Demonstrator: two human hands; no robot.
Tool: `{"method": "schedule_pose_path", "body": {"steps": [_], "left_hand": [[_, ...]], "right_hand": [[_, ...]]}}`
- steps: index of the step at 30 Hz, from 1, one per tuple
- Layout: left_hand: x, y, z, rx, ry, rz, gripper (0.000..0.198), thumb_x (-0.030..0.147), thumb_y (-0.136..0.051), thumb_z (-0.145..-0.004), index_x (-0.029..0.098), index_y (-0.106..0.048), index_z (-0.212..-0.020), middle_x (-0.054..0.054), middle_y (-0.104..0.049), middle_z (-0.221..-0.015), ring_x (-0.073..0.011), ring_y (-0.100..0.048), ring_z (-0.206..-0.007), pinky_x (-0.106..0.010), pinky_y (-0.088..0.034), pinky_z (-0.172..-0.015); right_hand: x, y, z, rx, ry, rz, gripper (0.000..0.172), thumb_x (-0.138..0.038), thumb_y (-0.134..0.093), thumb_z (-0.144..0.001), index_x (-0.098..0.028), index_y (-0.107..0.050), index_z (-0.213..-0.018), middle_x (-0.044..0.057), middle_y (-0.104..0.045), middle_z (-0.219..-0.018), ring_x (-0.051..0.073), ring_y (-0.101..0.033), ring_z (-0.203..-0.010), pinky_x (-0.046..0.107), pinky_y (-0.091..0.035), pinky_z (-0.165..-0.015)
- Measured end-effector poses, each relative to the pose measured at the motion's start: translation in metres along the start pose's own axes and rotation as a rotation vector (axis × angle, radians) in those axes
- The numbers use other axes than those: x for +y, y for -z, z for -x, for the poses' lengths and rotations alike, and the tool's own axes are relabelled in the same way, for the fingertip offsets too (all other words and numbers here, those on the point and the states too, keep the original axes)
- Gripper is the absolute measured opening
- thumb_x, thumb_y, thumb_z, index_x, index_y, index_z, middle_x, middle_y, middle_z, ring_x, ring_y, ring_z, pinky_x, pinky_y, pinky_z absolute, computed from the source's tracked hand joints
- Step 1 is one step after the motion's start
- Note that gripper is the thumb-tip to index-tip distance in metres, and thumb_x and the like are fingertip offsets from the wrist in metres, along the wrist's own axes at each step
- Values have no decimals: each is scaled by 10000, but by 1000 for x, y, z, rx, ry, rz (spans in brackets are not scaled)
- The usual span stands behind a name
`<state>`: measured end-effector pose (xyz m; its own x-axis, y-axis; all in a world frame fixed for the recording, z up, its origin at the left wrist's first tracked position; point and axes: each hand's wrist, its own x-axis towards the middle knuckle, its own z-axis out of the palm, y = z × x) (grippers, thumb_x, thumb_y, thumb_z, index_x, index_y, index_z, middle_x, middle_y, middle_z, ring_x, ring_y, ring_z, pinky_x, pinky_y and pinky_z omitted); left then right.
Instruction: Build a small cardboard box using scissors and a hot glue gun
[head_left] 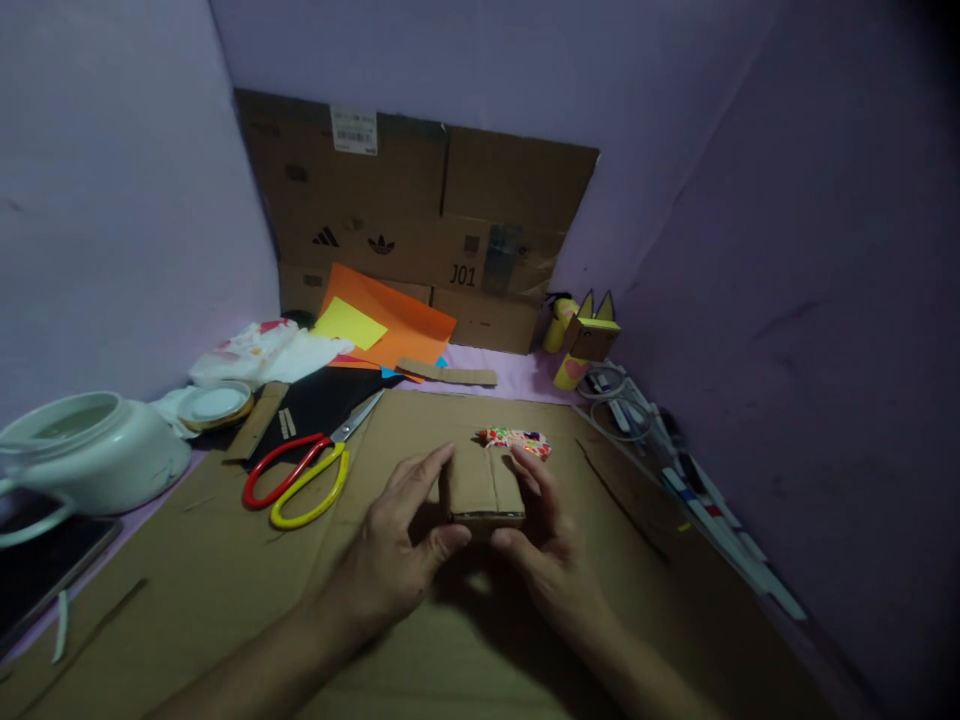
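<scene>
Both hands grip a small folded cardboard piece (481, 487) just above a large flat cardboard sheet (225, 590). My left hand (401, 545) pinches its left side with thumb below and fingers along the edge. My right hand (551, 540) pinches the right side the same way. A small patterned red and white wrapped object (516, 440) lies on the sheet just behind the piece. Scissors (311, 470) with one red and one yellow handle lie to the left, blades pointing towards the back right.
A white pot (97, 455) and a tape roll (217, 405) stand at the left. Orange and yellow paper sheets (390, 325) lean by flattened brown boxes (420, 215) against the back wall. A small cardboard figure (589, 335) and markers (697, 490) lie along the right wall.
</scene>
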<state>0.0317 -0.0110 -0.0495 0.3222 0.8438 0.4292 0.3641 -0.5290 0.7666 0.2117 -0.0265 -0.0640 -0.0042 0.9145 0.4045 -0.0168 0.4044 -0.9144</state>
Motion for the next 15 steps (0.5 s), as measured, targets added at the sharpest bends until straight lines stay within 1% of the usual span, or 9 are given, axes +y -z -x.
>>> {"method": "schedule_pose_path", "body": {"steps": [2,5,9,13,15], "left_hand": [[1,0,-2,-19,44,31,570,411,-541,-837,214,-378,-1346,-102,-497,-1303,-234,-470,-1194,-357,-411,-991],[2,-1,-3,-15,84,66,559,418,-545,-831,183,-424,-1323,-112,-512,-1307,-235,-473,-1201,-334,-431,-974],[1,-4,-2,2,89,43,550,403,-550,-829,171,-447,-1317,-112,-524,-1314,-236,-470,-1211,-359,-390,-1018],[-1,-6,-1,-8,97,13,554,392,-538,-834,160,-439,-1327,-117,-518,-1324,-235,-462,-1222,-380,-373,-1033],[-2,-6,-2,-11,120,12,562,399,-531,-833,139,-443,-1323,-127,-527,-1313,-236,-477,-1207,-385,-377,-1029]], "right_hand": [[0,1,-2,24,20,42,485,-338,-715,-727,-396,-558,-1181,3,-581,-1258,233,-498,-1202,398,-407,-997],[-2,3,-4,36,-16,97,450,-301,-741,-695,-347,-625,-1128,22,-618,-1224,253,-521,-1180,428,-391,-1011],[-3,5,-4,40,-68,146,479,-273,-722,-704,-347,-609,-1164,15,-604,-1258,250,-513,-1199,424,-387,-1021],[0,4,-3,18,-93,184,477,-278,-649,-774,-359,-544,-1232,5,-555,-1317,236,-465,-1248,431,-356,-1044],[1,4,-3,-15,-90,196,475,-304,-607,-812,-353,-501,-1272,9,-521,-1351,230,-432,-1275,441,-327,-1060]]}}
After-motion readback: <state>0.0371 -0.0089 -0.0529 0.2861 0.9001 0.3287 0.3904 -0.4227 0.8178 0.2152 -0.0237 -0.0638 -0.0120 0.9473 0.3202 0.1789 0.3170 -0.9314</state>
